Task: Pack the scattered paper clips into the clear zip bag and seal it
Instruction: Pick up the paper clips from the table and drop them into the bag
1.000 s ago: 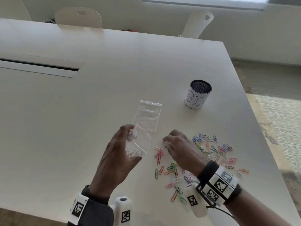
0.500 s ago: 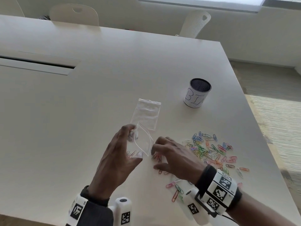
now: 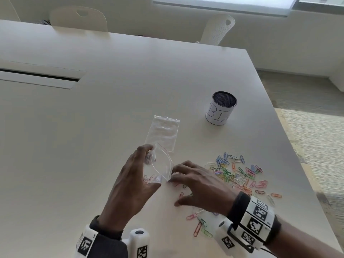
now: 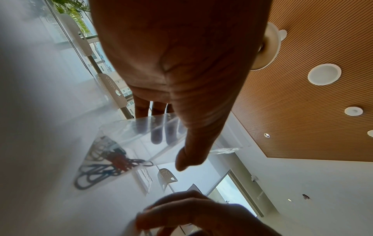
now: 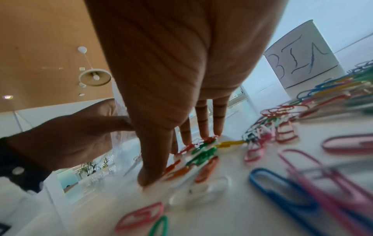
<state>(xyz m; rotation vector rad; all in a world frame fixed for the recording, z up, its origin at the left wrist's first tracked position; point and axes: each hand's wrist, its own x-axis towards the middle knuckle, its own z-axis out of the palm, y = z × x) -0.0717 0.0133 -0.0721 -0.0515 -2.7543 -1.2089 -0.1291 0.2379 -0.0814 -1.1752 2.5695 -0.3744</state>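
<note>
My left hand (image 3: pixel 135 174) holds a small clear zip bag (image 3: pixel 162 166) upright on the white table, thumb and fingers pinching its side. The bag's mouth gapes toward the right. A few paper clips (image 4: pixel 105 166) lie in its bottom corner. My right hand (image 3: pixel 197 185) lies spread on the table just right of the mouth. Its straight fingers (image 5: pixel 201 121) and thumb press on a small cluster of clips (image 5: pixel 199 151). The main heap of coloured clips (image 3: pixel 238 174) lies further right.
A second clear zip bag (image 3: pixel 162 133) lies flat behind the held one. A white cup (image 3: pixel 220 108) with a dark mesh inside, marked "BIN", stands at the back right. More loose clips (image 3: pixel 199 223) lie by my right wrist. The table's right edge (image 3: pixel 297 164) is close.
My right hand has slid left from beside the heap to the bag's mouth and flattened over some clips. My left hand keeps the bag in place.
</note>
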